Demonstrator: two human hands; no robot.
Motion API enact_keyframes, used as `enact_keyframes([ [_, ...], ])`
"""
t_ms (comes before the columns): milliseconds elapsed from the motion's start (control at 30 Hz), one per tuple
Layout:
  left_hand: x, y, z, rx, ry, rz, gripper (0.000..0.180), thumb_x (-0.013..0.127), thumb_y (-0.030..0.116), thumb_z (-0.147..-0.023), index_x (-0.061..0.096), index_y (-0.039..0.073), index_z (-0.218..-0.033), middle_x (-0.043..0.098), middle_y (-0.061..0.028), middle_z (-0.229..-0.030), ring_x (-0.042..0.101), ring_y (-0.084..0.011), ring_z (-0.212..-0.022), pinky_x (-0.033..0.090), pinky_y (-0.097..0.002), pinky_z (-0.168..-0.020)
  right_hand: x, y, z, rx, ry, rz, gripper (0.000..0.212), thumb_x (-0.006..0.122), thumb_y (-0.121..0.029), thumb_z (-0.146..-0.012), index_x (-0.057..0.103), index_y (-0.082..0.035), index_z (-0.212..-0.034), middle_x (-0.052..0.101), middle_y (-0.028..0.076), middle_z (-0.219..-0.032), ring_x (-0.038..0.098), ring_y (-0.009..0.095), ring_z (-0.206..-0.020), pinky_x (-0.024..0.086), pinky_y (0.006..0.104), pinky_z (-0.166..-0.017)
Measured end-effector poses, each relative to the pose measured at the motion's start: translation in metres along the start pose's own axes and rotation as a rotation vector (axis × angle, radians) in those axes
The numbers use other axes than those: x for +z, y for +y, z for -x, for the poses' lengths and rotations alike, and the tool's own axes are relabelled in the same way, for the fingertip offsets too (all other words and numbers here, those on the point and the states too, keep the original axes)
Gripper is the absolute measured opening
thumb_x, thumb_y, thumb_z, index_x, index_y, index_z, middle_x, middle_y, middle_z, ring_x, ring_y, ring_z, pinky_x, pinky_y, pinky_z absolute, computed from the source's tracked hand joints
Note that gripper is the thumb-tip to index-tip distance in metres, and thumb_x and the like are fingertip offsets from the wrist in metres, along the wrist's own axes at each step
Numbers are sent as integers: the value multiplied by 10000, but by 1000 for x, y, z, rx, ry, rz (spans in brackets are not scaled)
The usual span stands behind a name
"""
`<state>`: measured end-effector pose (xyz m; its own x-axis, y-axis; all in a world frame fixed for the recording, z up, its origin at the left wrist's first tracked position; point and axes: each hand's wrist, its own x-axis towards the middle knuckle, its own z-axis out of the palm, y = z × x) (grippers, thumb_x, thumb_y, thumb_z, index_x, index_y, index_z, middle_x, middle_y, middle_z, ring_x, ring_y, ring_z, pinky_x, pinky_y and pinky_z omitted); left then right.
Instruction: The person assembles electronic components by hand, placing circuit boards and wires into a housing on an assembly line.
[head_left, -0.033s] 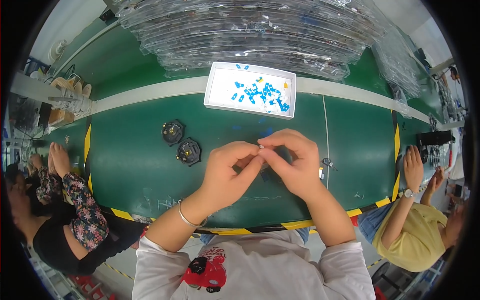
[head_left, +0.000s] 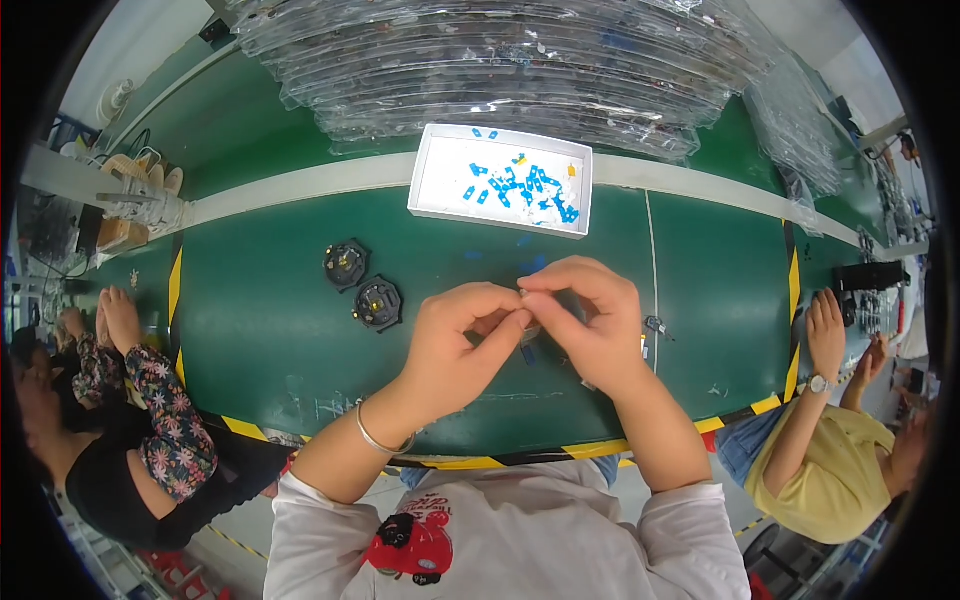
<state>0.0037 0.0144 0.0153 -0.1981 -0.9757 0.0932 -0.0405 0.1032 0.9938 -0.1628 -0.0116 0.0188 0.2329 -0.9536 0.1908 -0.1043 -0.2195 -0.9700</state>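
Observation:
My left hand [head_left: 455,345] and my right hand [head_left: 590,320] meet fingertip to fingertip above the middle of the green table [head_left: 270,350]. Both pinch one tiny part [head_left: 526,303], too small and too covered by my fingers to make out. A silver bangle sits on my left wrist. Beyond my hands stands a white tray [head_left: 428,200] with several small blue pieces [head_left: 520,185] in it. Two black round parts [head_left: 346,264] [head_left: 378,302] lie side by side to the left of my left hand.
Stacks of clear plastic trays [head_left: 500,70] fill the back of the table. A small metal bit [head_left: 655,325] lies right of my right hand. One person [head_left: 120,430] sits at the left, and another in a yellow shirt [head_left: 830,480] rests a hand [head_left: 825,330] on the right edge.

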Motion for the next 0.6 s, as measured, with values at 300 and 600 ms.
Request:
enact_keyframes([
  [300,-1,4,-2,9,-1,-35,104,600,-9,-847,632,-30,-942,630,-80,-817,595,-111,-660,479,-225,-586,0,-2,-4,-468,96,427,133,673,36,-677,631,-11,-794,623,91,-764,601,206,-698,475,298,-656],
  [600,1,-1,-2,-84,-18,-17,123,611,-6,-840,637,-21,-959,642,-68,-826,599,-103,-674,478,-223,-589,-23,28,-41,-465,329,800,170,629,45,-716,634,-16,-875,635,123,-851,596,291,-720,487,344,-685],
])
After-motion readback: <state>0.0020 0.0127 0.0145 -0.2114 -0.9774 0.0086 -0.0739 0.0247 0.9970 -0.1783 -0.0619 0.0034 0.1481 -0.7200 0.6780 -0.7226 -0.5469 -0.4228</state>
